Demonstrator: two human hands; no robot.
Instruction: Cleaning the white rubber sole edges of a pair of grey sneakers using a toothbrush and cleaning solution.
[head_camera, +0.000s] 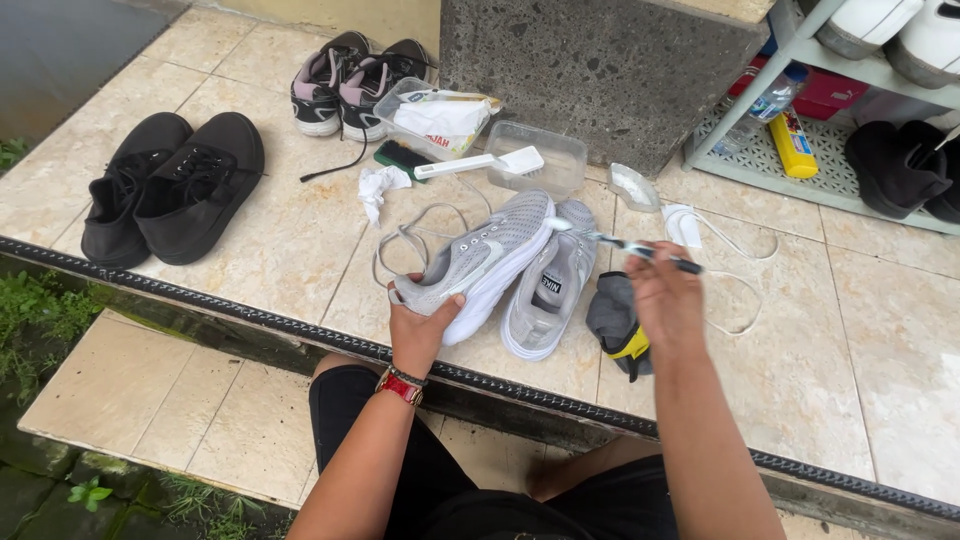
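1. At ten o'clock, a pair of black shoes (172, 185) sits set aside on the tiles.
2. My left hand (422, 325) clamps the heel of the grey sneaker (480, 262), tipping it on its side so its toe faces the brush.
3. At two o'clock from it, my right hand (665, 300) is closed round a toothbrush (625, 243), bristles touching that toe; its mate (548, 290) lies just beside.

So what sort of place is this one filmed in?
Most likely a tiled porch or step outside a home, used for cleaning shoes. Pale floor tiles end at a step with grass beside it, a shoe rack stands at the right, and several pairs, such as the black shoes, sit around.
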